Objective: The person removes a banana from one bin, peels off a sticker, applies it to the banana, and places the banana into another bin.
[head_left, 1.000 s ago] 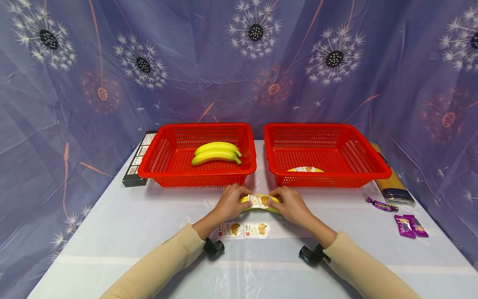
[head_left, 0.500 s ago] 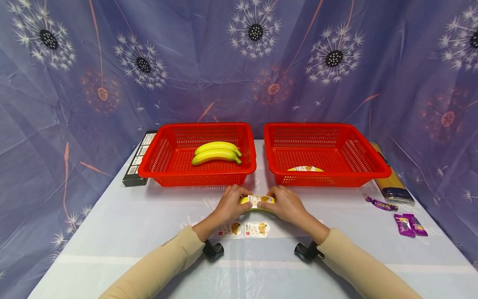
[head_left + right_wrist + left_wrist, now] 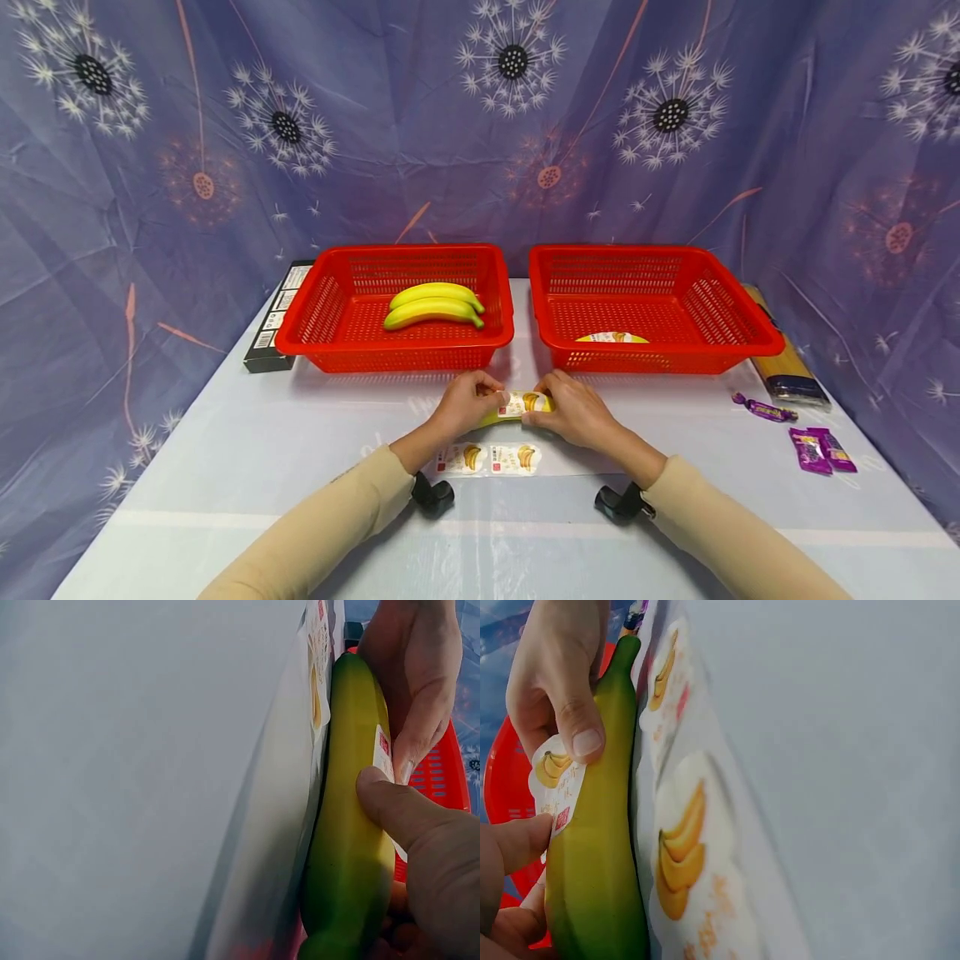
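A yellow-green banana (image 3: 596, 892) lies crosswise on the table in front of the two baskets. Over its upper side sits a white sticker (image 3: 516, 405) printed with bananas and a small red square. My right hand (image 3: 576, 410) grips the banana at its stem end, thumb over the sticker's edge. At the other end, my left hand (image 3: 463, 406) pinches the sticker's edge beside the red square, its fingers bent close to the peel. Part of the sticker's far side is hidden by fingers. Nearer me, two more banana stickers (image 3: 515, 459) lie on a backing strip.
The left red basket (image 3: 322, 346) holds two bananas (image 3: 435, 312); the right red basket (image 3: 667, 360) holds a banana with a sticker (image 3: 613, 337). A black box (image 3: 270, 333) stands far left. At right are a yellow pack (image 3: 787, 367), a purple candy (image 3: 765, 408) and small purple packets (image 3: 821, 450).
My right hand has moved left along the banana. My left thumb has shifted off the banana's front to the sticker's end, uncovering the red square; the banana's left end shows more.
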Demonstrator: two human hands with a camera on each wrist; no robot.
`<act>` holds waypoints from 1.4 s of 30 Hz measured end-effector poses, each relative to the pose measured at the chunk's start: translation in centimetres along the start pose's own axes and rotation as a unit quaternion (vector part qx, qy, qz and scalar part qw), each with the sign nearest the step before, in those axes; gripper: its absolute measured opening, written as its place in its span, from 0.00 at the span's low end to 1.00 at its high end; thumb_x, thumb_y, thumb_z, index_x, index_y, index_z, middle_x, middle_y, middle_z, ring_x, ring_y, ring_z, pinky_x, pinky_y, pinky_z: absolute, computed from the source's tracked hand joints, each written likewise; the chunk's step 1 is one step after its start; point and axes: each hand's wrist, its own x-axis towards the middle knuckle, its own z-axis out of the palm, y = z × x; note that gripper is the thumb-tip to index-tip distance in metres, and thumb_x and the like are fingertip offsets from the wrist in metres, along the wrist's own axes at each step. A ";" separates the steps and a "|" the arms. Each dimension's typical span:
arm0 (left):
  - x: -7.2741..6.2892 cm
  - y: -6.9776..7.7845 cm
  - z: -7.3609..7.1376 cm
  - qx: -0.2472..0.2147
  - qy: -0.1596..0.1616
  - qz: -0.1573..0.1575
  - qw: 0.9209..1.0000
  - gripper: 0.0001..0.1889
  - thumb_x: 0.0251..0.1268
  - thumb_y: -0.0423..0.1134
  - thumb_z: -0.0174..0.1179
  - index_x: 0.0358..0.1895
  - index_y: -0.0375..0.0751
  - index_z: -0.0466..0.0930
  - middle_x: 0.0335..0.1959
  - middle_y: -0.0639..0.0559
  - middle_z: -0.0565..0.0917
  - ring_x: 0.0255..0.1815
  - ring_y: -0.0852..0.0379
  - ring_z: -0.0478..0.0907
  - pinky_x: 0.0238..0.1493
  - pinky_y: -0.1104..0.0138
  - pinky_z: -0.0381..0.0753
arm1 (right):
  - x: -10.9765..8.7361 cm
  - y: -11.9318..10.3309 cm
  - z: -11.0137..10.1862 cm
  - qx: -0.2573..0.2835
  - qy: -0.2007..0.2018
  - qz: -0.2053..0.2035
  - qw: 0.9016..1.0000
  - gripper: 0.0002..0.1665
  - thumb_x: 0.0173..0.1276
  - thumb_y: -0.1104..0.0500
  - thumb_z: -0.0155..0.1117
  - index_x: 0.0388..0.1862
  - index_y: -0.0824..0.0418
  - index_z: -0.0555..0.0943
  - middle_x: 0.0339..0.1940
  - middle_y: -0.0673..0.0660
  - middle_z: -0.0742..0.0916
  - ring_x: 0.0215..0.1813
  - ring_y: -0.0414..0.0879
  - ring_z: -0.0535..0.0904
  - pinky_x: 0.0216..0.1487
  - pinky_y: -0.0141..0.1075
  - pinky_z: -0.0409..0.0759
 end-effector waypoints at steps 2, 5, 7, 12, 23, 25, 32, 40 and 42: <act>0.4 -0.1 0.1 -0.036 -0.005 -0.036 0.999 0.08 0.55 0.38 0.66 0.36 0.37 0.83 0.31 0.47 0.82 0.31 0.60 0.72 0.34 0.71 0.72 | 0.0 0.0 0.0 0.002 0.001 0.002 1.000 0.27 0.50 0.42 0.73 0.39 0.58 0.78 0.32 0.49 0.78 0.33 0.41 0.72 0.34 0.36 0.70; 0.6 0.0 0.2 -0.054 -0.006 -0.058 0.997 0.11 0.55 0.38 0.66 0.39 0.35 0.82 0.32 0.47 0.82 0.31 0.60 0.71 0.33 0.72 0.71 | 0.1 0.1 0.0 0.005 0.001 0.007 1.000 0.26 0.50 0.42 0.73 0.39 0.59 0.78 0.32 0.49 0.79 0.34 0.41 0.73 0.35 0.37 0.70; 0.3 0.1 0.0 -0.048 -0.004 -0.043 0.998 0.13 0.55 0.38 0.66 0.43 0.35 0.80 0.33 0.46 0.80 0.31 0.59 0.71 0.34 0.71 0.70 | 0.1 0.2 0.0 0.007 -0.002 0.012 1.000 0.26 0.49 0.42 0.73 0.38 0.58 0.78 0.32 0.49 0.79 0.35 0.42 0.74 0.37 0.39 0.71; -0.9 0.2 -0.6 0.015 0.001 0.028 0.999 0.19 0.53 0.38 0.68 0.49 0.43 0.76 0.38 0.46 0.78 0.39 0.54 0.71 0.41 0.67 0.69 | 0.4 0.3 0.0 0.017 -0.020 0.024 0.999 0.25 0.49 0.42 0.73 0.37 0.57 0.78 0.33 0.48 0.80 0.36 0.42 0.74 0.40 0.40 0.71; -1.9 0.2 -0.6 0.173 0.015 0.130 0.976 0.14 0.54 0.43 0.68 0.45 0.49 0.85 0.37 0.51 0.78 0.42 0.55 0.72 0.43 0.64 0.69 | 0.4 0.2 0.0 0.017 -0.014 0.014 1.000 0.24 0.50 0.43 0.74 0.38 0.57 0.78 0.32 0.48 0.79 0.34 0.41 0.73 0.37 0.38 0.69; -1.7 0.2 -0.5 0.191 0.012 0.135 0.972 0.15 0.53 0.43 0.68 0.46 0.49 0.85 0.36 0.52 0.78 0.40 0.56 0.71 0.41 0.66 0.68 | 0.3 0.2 0.2 0.018 -0.007 0.010 1.000 0.25 0.50 0.44 0.74 0.38 0.58 0.78 0.32 0.49 0.79 0.33 0.41 0.72 0.35 0.37 0.68; -1.5 0.3 -0.5 0.223 -0.008 0.140 0.965 0.18 0.54 0.44 0.67 0.50 0.48 0.83 0.39 0.50 0.78 0.42 0.55 0.71 0.42 0.65 0.69 | 0.2 0.7 0.5 0.075 0.005 0.029 0.997 0.22 0.53 0.44 0.72 0.36 0.58 0.80 0.31 0.50 0.81 0.33 0.42 0.71 0.35 0.35 0.67; -1.5 0.3 -0.5 0.214 -0.009 0.134 0.968 0.16 0.53 0.43 0.68 0.47 0.48 0.82 0.40 0.50 0.77 0.42 0.55 0.69 0.43 0.65 0.69 | 1.0 1.9 0.1 0.212 -0.068 0.077 0.972 0.17 0.62 0.49 0.65 0.39 0.62 0.80 0.32 0.55 0.81 0.35 0.44 0.72 0.35 0.32 0.69; -1.5 0.3 -0.5 0.209 -0.011 0.131 0.969 0.16 0.53 0.43 0.68 0.47 0.47 0.82 0.40 0.50 0.77 0.42 0.54 0.69 0.43 0.65 0.69 | 1.0 2.0 0.0 0.240 -0.084 0.081 0.964 0.16 0.64 0.52 0.63 0.40 0.64 0.80 0.34 0.56 0.82 0.36 0.45 0.72 0.37 0.32 0.70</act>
